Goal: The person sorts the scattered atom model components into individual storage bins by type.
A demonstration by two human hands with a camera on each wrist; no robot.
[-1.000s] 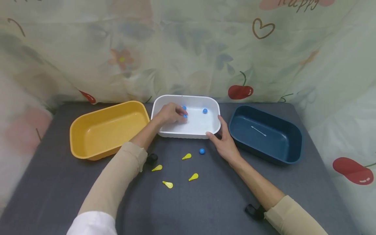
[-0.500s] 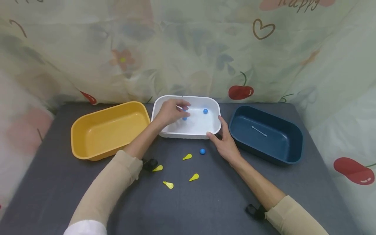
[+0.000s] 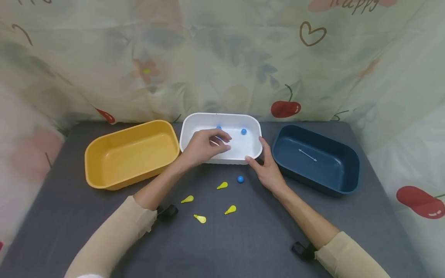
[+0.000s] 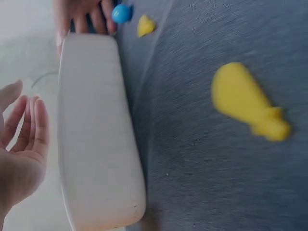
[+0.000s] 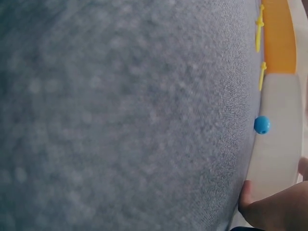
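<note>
The left hand [image 3: 203,144] is above the white tray [image 3: 243,147], thumb and fingers parted, with nothing seen between them — the step seems to be a pause between grasps. Beyond its fingertips lies one bead [image 3: 244,131]; another [image 3: 218,127] shows just past its knuckles. The right hand [image 3: 267,170] grips the tray's near right corner. A loose bead [image 3: 240,179] sits on the desk [image 3: 257,235], just left of that hand, and four yellow pieces [image 3: 230,209] lie on the person's side of the left hand. Taking the loose bead would call for the left hand to clear the near rim, lower and pinch — the right hand keeping the tray steady.
</note>
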